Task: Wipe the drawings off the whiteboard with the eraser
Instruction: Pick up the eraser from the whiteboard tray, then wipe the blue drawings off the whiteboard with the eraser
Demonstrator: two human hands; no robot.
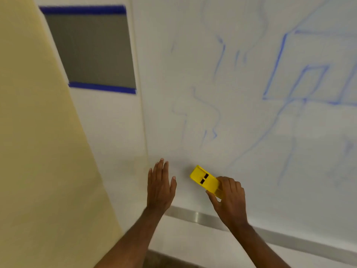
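Note:
The whiteboard (pixel 241 120) fills the right and middle of the view. Smeared, faint blue lines cover its middle, and sharper blue box drawings (pixel 301 82) sit at the upper right. My right hand (pixel 230 200) grips a yellow eraser (pixel 204 179) by its lower end and holds it against the board near the bottom edge. My left hand (pixel 160 184) lies flat on the board just left of the eraser, fingers spread and holding nothing.
A metal ledge (pixel 197 216) runs along the board's bottom edge. To the left is a white panel with a grey window (pixel 90 49) framed by blue tape strips. A beige wall (pixel 38 151) takes up the far left.

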